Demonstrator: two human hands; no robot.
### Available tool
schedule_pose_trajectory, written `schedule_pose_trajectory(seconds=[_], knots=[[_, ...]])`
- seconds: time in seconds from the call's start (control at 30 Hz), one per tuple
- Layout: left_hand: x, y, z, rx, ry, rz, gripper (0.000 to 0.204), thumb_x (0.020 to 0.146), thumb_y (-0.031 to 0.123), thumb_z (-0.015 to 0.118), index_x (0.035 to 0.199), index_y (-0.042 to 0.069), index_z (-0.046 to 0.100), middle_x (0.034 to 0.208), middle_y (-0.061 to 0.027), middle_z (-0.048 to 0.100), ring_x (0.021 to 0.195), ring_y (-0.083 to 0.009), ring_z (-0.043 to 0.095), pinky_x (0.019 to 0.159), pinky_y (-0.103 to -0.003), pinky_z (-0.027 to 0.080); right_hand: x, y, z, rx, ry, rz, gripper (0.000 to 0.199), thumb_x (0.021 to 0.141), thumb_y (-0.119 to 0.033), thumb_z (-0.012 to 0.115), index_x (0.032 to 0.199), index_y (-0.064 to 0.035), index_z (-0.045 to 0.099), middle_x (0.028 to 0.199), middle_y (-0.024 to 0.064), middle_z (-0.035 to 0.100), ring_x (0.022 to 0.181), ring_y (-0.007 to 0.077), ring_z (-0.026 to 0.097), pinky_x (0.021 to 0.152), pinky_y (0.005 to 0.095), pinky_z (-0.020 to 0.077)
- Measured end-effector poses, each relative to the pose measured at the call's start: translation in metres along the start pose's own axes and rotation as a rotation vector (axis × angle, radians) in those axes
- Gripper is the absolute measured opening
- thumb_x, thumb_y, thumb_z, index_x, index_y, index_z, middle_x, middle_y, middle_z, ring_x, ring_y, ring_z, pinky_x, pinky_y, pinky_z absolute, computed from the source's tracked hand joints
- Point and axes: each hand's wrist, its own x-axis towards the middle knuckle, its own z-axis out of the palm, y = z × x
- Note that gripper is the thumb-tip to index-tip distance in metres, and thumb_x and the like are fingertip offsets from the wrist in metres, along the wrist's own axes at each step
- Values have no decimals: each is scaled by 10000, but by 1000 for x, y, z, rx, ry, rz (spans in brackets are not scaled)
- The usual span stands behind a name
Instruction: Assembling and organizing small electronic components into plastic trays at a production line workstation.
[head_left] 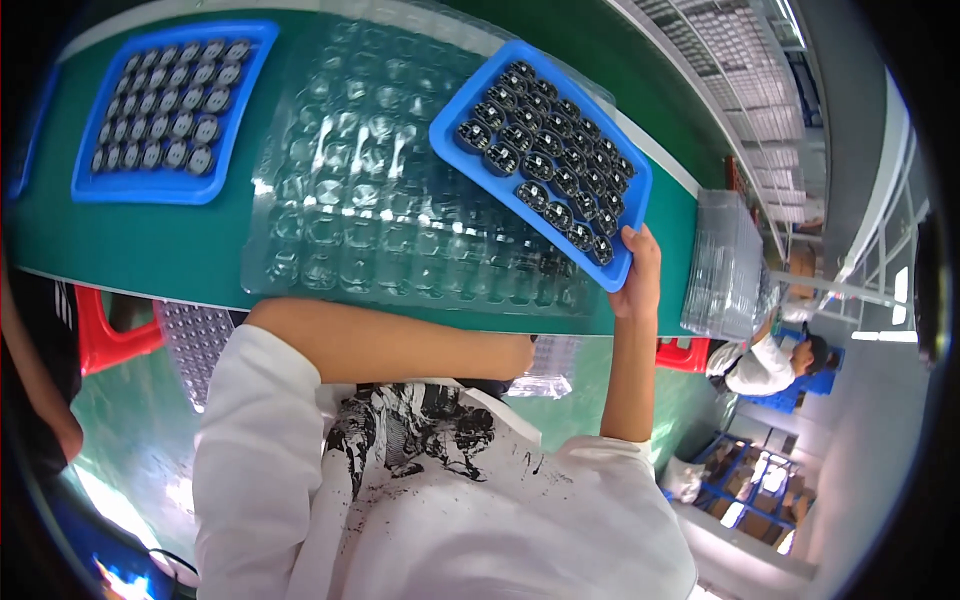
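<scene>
My right hand (640,272) grips the near right corner of a blue plastic tray (482,178), thumb on the rim and the other fingers mostly hidden beneath. The tray sits tilted at an angle over a clear plastic blister sheet (345,190). Rows of small round dark parts (545,142) fill most of the tray, with a gap near its lower left edge. My left forearm (400,345) crosses in front of my body along the table's near edge. Around the wrist end, my left hand (524,354) barely shows, and its fingers are hidden.
Another blue tray (150,190) with rows of round grey parts lies at the left of the green table (130,240). A stack of clear blister sheets (722,265) stands at the right end. Red stools (110,335) are below. A person (765,365) works farther right.
</scene>
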Motion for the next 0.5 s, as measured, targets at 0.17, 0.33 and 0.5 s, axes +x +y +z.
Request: schedule_pose_trajectory(seconds=[0.17, 0.33, 0.5], knots=[[-6, -2, -17, 91, -256, 26, 91, 696, 160, 648, 690, 95, 712, 651, -80, 663, 635, -258, 649, 573, -427, 489, -45, -1, -30, 161, 28, 103, 425, 907, -182, 538, 1249, 65, 487, 1141, 154, 639, 896, 197, 672, 758, 301, 569], [-13, -7, -33, 10, -310, -18, 120, 722, 128, 630, 802, 41, 652, 699, -135, 643, 673, -290, 663, 625, -435, 512, -81, 22, -26, 355, 240, 46, 327, 915, -198, 539, 1143, 36, 532, 984, 105, 679, 692, 119, 660, 519, 241, 529], [-19, 1, -50, -397, -379, -55, 128, 827, 152, 609, 876, 36, 627, 783, -135, 647, 740, -333, 659, 695, -456, 521, -102, 35, -11, 590, 412, -12, 180, 929, -154, 528, 1012, 3, 557, 777, 77, 647, 519, 133, 590, 448, 247, 485]])
